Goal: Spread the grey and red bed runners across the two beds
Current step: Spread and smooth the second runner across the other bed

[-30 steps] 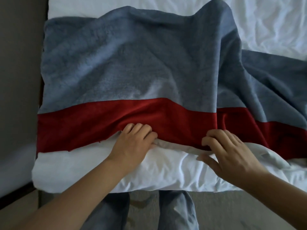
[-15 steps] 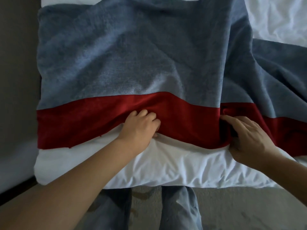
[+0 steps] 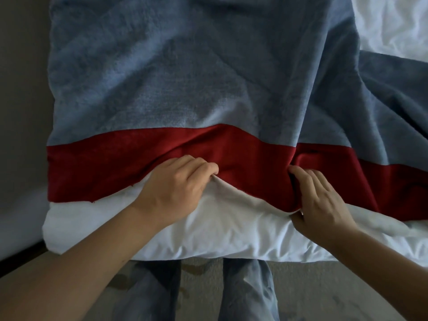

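A grey bed runner (image 3: 176,72) with a red band (image 3: 99,167) along its near edge lies over the white bed (image 3: 222,239). It is rumpled, with a long fold running up the right side. My left hand (image 3: 176,191) pinches the red edge near the middle, fingers curled into the cloth. My right hand (image 3: 322,205) grips the red edge at the fold further right, thumb under the hem. The runner's right part (image 3: 393,107) lies wrinkled and continues out of view.
White duvet shows at the top right (image 3: 393,24). A dark wall or panel (image 3: 20,112) runs along the bed's left side. My legs in jeans (image 3: 245,295) stand on carpet right against the bed's foot.
The view has moved closer to the bed. My right hand shifted right and closed on the red edge at the fold. My left hand curled tighter on the red band.
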